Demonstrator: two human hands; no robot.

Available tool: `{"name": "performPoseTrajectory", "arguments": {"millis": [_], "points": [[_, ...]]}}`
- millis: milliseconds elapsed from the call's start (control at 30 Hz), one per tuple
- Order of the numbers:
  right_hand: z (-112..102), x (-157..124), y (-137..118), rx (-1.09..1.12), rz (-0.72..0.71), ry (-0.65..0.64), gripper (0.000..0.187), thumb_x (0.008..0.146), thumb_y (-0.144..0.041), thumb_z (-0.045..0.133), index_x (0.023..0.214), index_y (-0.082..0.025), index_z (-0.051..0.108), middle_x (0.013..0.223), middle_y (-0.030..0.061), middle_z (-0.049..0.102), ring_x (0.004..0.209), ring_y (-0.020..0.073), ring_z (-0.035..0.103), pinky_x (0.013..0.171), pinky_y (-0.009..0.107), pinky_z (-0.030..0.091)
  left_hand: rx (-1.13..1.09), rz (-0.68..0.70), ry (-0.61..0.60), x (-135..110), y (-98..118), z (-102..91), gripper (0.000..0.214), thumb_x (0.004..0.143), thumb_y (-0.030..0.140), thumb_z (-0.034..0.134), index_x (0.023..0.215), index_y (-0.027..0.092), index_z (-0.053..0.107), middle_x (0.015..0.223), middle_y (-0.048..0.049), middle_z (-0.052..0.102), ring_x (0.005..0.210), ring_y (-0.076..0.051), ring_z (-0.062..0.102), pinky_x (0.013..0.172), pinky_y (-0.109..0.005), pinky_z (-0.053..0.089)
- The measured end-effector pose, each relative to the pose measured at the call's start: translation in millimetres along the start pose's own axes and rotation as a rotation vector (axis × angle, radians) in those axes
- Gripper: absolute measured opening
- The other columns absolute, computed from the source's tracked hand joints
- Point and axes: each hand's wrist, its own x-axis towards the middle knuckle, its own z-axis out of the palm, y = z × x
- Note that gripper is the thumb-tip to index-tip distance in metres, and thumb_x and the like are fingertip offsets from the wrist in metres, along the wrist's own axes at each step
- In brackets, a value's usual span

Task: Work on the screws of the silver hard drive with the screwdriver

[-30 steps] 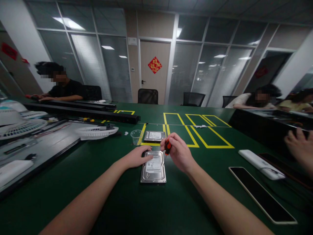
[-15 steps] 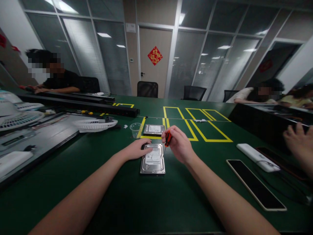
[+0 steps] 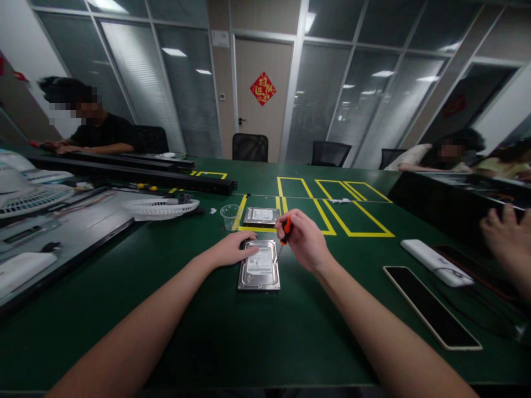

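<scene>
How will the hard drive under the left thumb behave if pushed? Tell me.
The hard drive is probably stiff and fairly heavy, given its metallic casing. Lying flat, it would likely slide rather than tip or roll.

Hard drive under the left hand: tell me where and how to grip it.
Probably by both long edges of the hard drive, coming from the near end. It lies flat, that end uncovered; the left hand covers its far left corner, and the right hand holds a screwdriver near its right edge.
</scene>
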Motion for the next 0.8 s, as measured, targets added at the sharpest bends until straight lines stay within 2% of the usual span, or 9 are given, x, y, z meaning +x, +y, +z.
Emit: {"name": "performPoseTrajectory", "arguments": {"millis": [100,200,267,333,400,500,667,800], "points": [[0.6,-1.4,0.4,-0.009,-0.014,0.010,0.013,0.095,-0.028,0.065,0.086,-0.021,0.061,0.086,0.0029,0.071,0.069,0.0151,0.059,0.064,0.028,0.041,0.003,-0.001,-0.004,0.4,0.5,-0.4,0.043,0.094,0.052,0.062,0.126,0.024,0.067,0.136,-0.0078,0.067,0.123,-0.030,0.063,0.108,-0.043,0.047],[1.9,-1.9,0.8,0.004,-0.006,0.016,0.013,0.094,-0.030,0.068,0.089,-0.023,0.058,0.085,0.0009,0.071,0.063,0.0132,0.054,0.061,0.027,0.038,0.004,0.005,-0.006,0.4,-0.6,-0.2,0.043,0.095,0.053,0.061,0.126,0.024,0.066,0.135,-0.0077,0.067,0.123,-0.030,0.063,0.107,-0.042,0.047],[3.1,-1.5,0.2,0.016,0.007,0.014,0.012,0.096,-0.035,0.064,0.093,-0.023,0.061,0.083,0.0013,0.069,0.061,0.0132,0.051,0.059,0.028,0.036,0.004,0.013,-0.004,0.4,-1.9,0.2,0.044,0.095,0.054,0.061,0.127,0.024,0.065,0.135,-0.0078,0.067,0.123,-0.030,0.063,0.107,-0.042,0.046],[4.1,-0.7,-0.8,0.023,0.000,0.011,0.024,0.100,-0.042,0.054,0.100,-0.022,0.066,0.083,0.0035,0.068,0.061,0.0146,0.050,0.059,0.030,0.036,0.006,0.021,-0.005,0.4,-3.3,0.6,0.044,0.095,0.054,0.061,0.127,0.024,0.065,0.135,-0.0081,0.067,0.123,-0.030,0.063,0.107,-0.043,0.046],[4.4,-0.1,-1.9,0.018,-0.005,0.014,0.028,0.100,-0.040,0.049,0.098,-0.019,0.069,0.079,0.0046,0.066,0.061,0.0150,0.048,0.060,0.031,0.036,0.010,0.025,-0.008,0.5,-4.1,0.8,0.043,0.095,0.054,0.061,0.126,0.024,0.066,0.136,-0.0085,0.067,0.123,-0.030,0.062,0.106,-0.043,0.046],[3.6,-0.3,-2.8,-0.034,-0.008,0.028,0.024,0.098,-0.036,0.053,0.090,-0.019,0.069,0.080,0.0050,0.066,0.063,0.0156,0.050,0.061,0.031,0.037,0.008,0.026,-0.010,0.5,-3.7,0.1,0.043,0.096,0.055,0.060,0.125,0.024,0.066,0.136,-0.0087,0.067,0.123,-0.030,0.063,0.106,-0.042,0.046],[4.0,-4.0,-2.1,-0.055,0.007,0.006,0.017,0.096,-0.033,0.062,0.084,-0.022,0.060,0.086,0.0037,0.069,0.070,0.0159,0.057,0.066,0.031,0.040,0.001,0.046,-0.015,0.1,-0.1,-0.9,0.039,0.096,0.052,0.060,0.121,0.024,0.067,0.133,-0.0082,0.068,0.120,-0.029,0.063,0.104,-0.042,0.047],[5.0,-5.1,-1.2,-0.040,0.009,-0.005,0.012,0.096,-0.033,0.064,0.089,-0.024,0.059,0.086,0.0014,0.069,0.064,0.0137,0.052,0.062,0.029,0.037,0.006,0.059,-0.006,0.4,1.4,-0.3,0.038,0.096,0.052,0.060,0.120,0.023,0.067,0.128,-0.0077,0.069,0.117,-0.029,0.064,0.103,-0.042,0.048]]}}
